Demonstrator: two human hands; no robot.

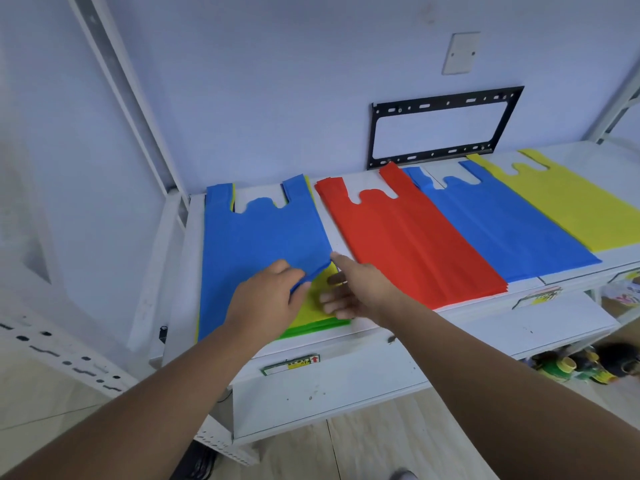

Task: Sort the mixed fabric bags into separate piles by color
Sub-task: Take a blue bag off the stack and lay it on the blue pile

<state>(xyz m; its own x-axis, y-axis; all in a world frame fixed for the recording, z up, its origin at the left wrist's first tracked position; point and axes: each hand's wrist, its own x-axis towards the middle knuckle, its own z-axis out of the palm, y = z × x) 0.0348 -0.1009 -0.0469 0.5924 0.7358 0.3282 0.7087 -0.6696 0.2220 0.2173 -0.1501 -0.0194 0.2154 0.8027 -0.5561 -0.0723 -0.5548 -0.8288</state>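
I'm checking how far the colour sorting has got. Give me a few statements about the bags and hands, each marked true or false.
1. The left hand pinches a corner of the top blue bag. True.
2. A red bag lies under that blue bag. False: a yellow bag shows there.
3. The red pile sits between two blue bags. True.
4. The yellow pile is farthest left. False: farthest right.

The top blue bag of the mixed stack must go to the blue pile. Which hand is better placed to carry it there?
Probably the left hand: it already pinches the top blue bag at its lifted corner. The right hand lies flat on the yellow bag below, though nearer the blue pile.
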